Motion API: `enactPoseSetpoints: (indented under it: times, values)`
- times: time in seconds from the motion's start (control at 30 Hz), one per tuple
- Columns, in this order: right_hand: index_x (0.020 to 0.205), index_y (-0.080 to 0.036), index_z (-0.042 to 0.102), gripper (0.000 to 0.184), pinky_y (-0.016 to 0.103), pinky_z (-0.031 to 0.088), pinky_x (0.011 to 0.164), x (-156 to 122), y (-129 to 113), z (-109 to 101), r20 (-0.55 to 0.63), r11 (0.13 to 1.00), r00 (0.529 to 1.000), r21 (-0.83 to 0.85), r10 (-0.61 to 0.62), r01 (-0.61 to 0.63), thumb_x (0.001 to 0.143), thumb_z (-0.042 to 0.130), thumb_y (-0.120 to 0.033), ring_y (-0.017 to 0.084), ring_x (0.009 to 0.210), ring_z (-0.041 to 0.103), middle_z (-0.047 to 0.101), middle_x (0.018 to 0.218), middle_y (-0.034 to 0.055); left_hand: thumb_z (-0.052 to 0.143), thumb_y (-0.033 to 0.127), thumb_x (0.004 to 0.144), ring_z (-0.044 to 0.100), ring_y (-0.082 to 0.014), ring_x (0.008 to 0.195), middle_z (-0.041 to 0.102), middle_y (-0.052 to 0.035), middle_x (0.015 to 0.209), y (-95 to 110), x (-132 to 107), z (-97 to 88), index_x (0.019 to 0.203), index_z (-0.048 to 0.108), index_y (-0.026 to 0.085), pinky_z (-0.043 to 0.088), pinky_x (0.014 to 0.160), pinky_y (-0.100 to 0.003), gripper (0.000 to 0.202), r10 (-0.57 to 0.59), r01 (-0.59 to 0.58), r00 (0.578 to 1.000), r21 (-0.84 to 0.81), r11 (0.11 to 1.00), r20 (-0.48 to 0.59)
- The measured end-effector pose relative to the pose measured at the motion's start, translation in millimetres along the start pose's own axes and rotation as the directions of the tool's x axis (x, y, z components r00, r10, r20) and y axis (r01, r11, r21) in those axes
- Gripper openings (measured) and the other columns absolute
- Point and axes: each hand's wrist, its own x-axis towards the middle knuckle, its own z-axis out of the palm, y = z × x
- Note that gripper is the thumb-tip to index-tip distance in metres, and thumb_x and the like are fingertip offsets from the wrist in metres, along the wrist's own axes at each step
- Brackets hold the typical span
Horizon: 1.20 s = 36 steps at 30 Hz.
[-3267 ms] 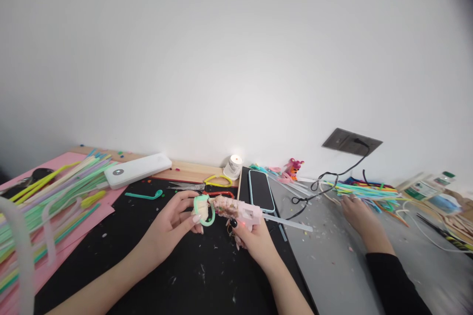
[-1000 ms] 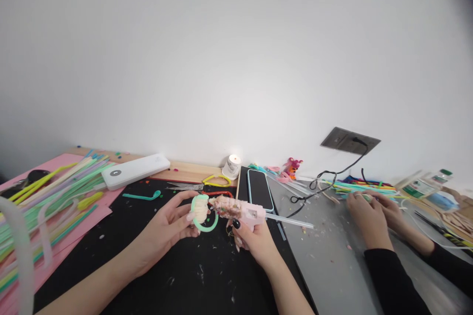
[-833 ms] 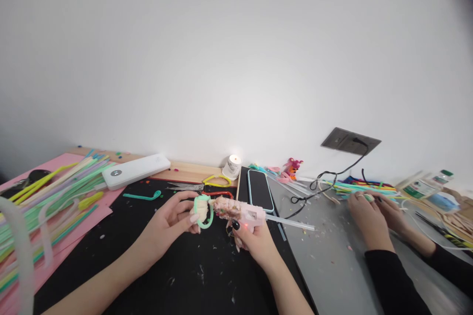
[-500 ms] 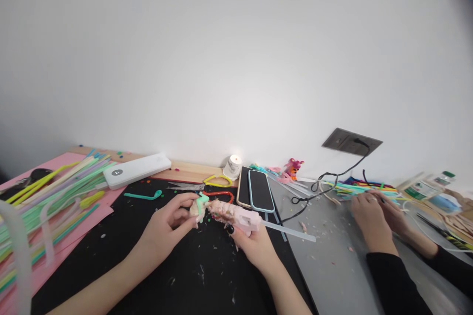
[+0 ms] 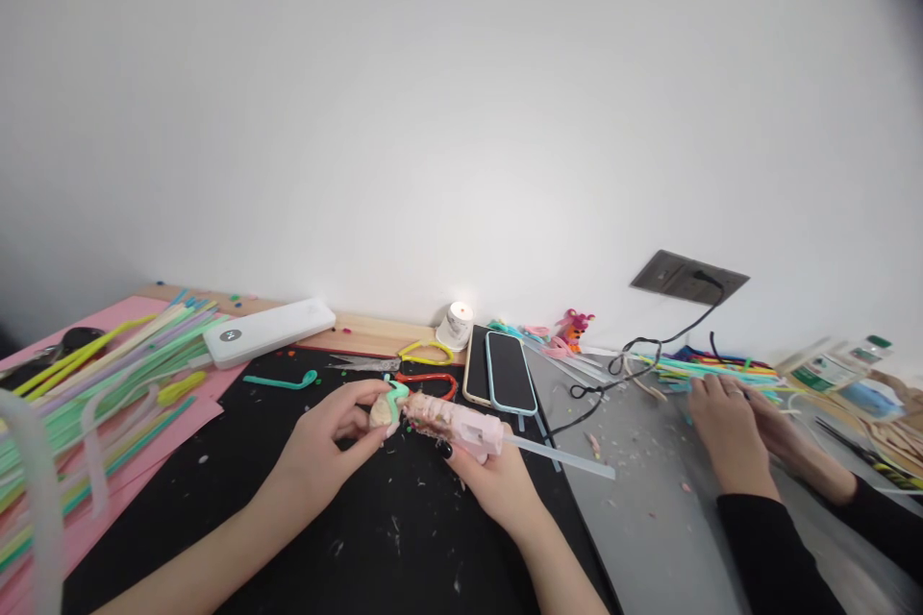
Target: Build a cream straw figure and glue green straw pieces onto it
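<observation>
Between the fingertips of my left hand (image 5: 333, 437) is a small cream-coloured rounded piece (image 5: 383, 411) with a mint-green strip (image 5: 396, 396) curving over it. My right hand (image 5: 497, 483) is closed round a pale pink hot glue gun (image 5: 468, 427), its stained nozzle end pointing left at the piece. Nozzle and strip are very close; whether they touch I cannot tell. A translucent glue stick (image 5: 566, 457) juts from the gun's rear. Behind my hands lie scissors (image 5: 425, 353) with a yellow handle and a red handle, and a teal pipe cleaner (image 5: 280, 382) with a curled end.
Pipe cleaners (image 5: 137, 360) cover pink paper (image 5: 173, 432) at left, beside a white oblong device (image 5: 268, 332). A white cup (image 5: 457, 325) and two phones (image 5: 511, 373) stand behind. A black cord (image 5: 635, 346) runs to the wall socket. At right, another person's hands (image 5: 732, 428) work.
The cream piece has turned slightly in my left fingers, showing more of its rounded side. The glue gun has shifted slightly. The other person's hands have moved a little.
</observation>
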Motion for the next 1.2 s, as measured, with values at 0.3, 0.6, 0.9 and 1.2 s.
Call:
enactPoseSetpoints:
  times: [0.3, 0.6, 0.9, 1.2]
  values:
    - [0.116, -0.034, 0.062, 0.048, 0.027, 0.045, 0.097, 3.5, -5.9, -1.2, 0.021, 0.987, 0.997, 0.144, -0.080, 0.076, 0.079, 0.052, -0.006, 0.017, 0.108, 0.060, 0.065, 0.117, -0.0062, 0.061, 0.034, 0.076, 0.064, -0.0153, 0.068, 0.058, -0.0014, 0.090, 1.0, 1.1, -1.9, 0.107, 0.052, 0.021, 0.052, 0.065, -0.027, 0.034, -0.020, 0.019, 0.995, -0.016, 1.000, -0.097]
    - [0.109, -0.025, 0.067, 0.034, 0.031, 0.051, 0.090, 0.5, -1.2, 0.3, 0.018, 0.996, 1.000, 0.090, -0.012, 0.010, 0.079, 0.057, -0.013, 0.022, 0.100, 0.065, 0.070, 0.106, 0.0002, 0.060, 0.030, 0.078, 0.064, -0.0143, 0.069, 0.054, 0.0013, 0.089, -1.4, 0.9, 0.1, 0.108, 0.050, 0.024, 0.051, 0.067, -0.027, 0.032, -0.055, 0.054, 0.998, -0.131, 0.990, -0.005]
    - [0.115, -0.028, 0.064, 0.037, 0.034, 0.048, 0.095, 2.2, -4.5, 0.4, -0.002, 0.994, 0.998, 0.094, -0.061, 0.061, 0.081, 0.054, -0.017, 0.022, 0.107, 0.062, 0.066, 0.116, 0.0002, 0.062, 0.028, 0.077, 0.063, -0.0141, 0.066, 0.052, 0.0026, 0.086, -2.4, 2.6, 0.5, 0.108, 0.048, 0.023, 0.053, 0.069, -0.030, 0.034, -0.073, 0.067, 0.997, -0.274, 0.959, -0.010]
    - [0.112, -0.024, 0.066, 0.037, 0.032, 0.052, 0.088, 2.6, -2.8, 0.6, -0.017, 0.999, 1.000, 0.029, -0.022, 0.022, 0.079, 0.054, -0.013, 0.022, 0.095, 0.066, 0.070, 0.107, 0.0012, 0.061, 0.028, 0.078, 0.064, -0.0141, 0.066, 0.053, 0.0029, 0.087, -1.5, 1.4, 1.5, 0.108, 0.048, 0.024, 0.052, 0.068, -0.029, 0.033, -0.075, 0.070, 0.997, -0.266, 0.961, -0.006]
